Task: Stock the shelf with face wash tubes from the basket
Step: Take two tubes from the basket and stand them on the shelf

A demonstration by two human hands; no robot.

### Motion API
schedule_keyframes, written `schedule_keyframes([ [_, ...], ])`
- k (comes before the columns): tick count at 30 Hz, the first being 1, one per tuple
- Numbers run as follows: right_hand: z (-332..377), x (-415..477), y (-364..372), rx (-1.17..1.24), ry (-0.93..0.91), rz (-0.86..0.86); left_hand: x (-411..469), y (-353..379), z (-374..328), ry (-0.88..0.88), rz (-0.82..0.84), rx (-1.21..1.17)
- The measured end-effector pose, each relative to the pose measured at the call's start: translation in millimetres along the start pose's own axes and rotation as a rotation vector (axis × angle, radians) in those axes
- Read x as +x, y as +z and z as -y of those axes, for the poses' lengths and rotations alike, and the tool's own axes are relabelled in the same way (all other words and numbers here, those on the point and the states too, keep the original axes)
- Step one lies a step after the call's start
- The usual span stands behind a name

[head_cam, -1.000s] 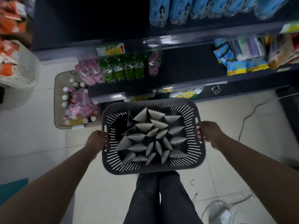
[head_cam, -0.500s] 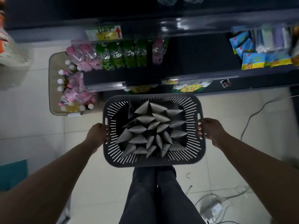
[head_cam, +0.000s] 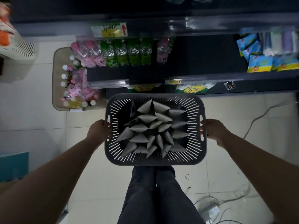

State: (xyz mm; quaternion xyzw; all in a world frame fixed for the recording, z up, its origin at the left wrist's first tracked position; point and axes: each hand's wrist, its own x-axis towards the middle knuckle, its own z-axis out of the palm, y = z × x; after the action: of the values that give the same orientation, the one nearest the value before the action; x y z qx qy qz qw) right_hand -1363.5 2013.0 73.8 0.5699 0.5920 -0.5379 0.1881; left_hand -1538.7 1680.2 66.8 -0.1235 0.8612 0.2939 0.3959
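**Basket held level in front of the shelf**

Both my arms reach forward and down, elbows bent a little. My left hand (head_cam: 99,131) is curled round the left rim of the basket (head_cam: 155,161) beside its handle slot. My right hand (head_cam: 213,130) grips the right rim the same way, with the fingers wrapped over the edge. The basket hangs between them above my dark trousers (head_cam: 155,191).

It is grey plastic, rectangular with rounded corners, and its sloping walls are cut with thin slits that fan outward. The face wash tubes (head_cam: 152,128) stand packed inside it. They are matte grey, and their flat crimped ends point up like wedges leaning in all directions.

The dark shelf (head_cam: 202,62) is just past the basket's far edge. It has a bare stretch in the middle, with clear green-capped bottles (head_cam: 127,54) on its left part and blue packets (head_cam: 258,63) on its right. A beige crate (head_cam: 55,78) of pink bottles sits on the pale tiled floor (head_cam: 32,110) to the left. Cables (head_cam: 258,117) trail across the tiles on the right.
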Motion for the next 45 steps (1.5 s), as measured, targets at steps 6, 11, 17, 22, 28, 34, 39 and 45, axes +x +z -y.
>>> schedule_keyframes([
  [6, 16, -3, 0, -0.582, -0.279, -0.165, -6, -16, -4, 0.016, -0.103, 0.251],
  [11, 55, -17, 20, -0.619, -0.634, -0.152, -21, -25, -22, 0.041, -0.26, 0.23],
  [17, 98, -53, 77, -0.743, -0.902, 0.067, -37, -8, -26, 0.109, -0.294, 0.121],
  [22, 115, -59, 128, -0.918, -1.003, 0.279, -49, 15, -19, 0.075, -0.326, 0.061],
  [28, 120, -41, 184, -1.133, -1.147, 0.333, -34, 38, -11, 0.094, -0.309, 0.108],
  [34, 122, -10, 215, -1.222, -1.207, 0.358, -11, 56, -2, 0.05, -0.309, 0.114],
  [39, 117, 11, 236, -1.316, -1.232, 0.391, 4, 68, 7, 0.028, -0.273, 0.082],
  [45, 110, 23, 251, -1.371, -1.262, 0.374, 16, 76, 12, 0.031, -0.292, 0.055],
])
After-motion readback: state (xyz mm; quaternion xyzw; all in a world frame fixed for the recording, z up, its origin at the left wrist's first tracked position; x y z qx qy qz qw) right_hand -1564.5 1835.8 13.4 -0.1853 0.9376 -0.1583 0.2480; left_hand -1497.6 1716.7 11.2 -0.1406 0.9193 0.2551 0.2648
